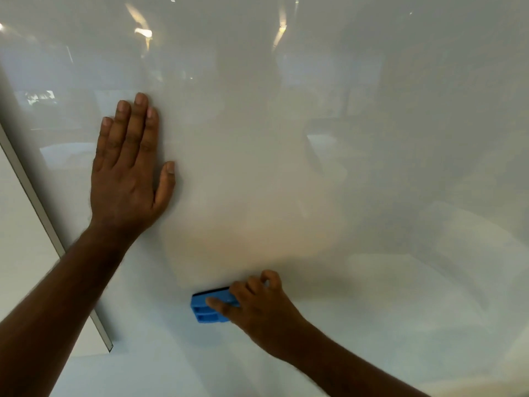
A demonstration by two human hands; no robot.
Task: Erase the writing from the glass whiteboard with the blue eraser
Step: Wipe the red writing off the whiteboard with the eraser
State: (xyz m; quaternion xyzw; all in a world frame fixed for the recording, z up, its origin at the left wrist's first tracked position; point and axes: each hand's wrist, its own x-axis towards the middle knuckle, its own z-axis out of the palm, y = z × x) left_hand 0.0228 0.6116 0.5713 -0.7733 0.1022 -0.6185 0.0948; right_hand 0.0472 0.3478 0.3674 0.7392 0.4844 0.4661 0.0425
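Head view: left hand (126, 173) flat on glass whiteboard (372, 138), right hand (257, 305) grasping blue eraser (207, 309).

A plain white wall (20, 224) is seen at the left, edged by a narrow metal strip (34, 196) that runs diagonally downward. Blurred ceiling lights (143, 32) and dim room shapes are mirrored faintly across the upper part of the view.

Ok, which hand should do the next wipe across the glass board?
Right. The right hand already grips the blue eraser against the glass whiteboard; the left hand lies flat on it, fingers straight.
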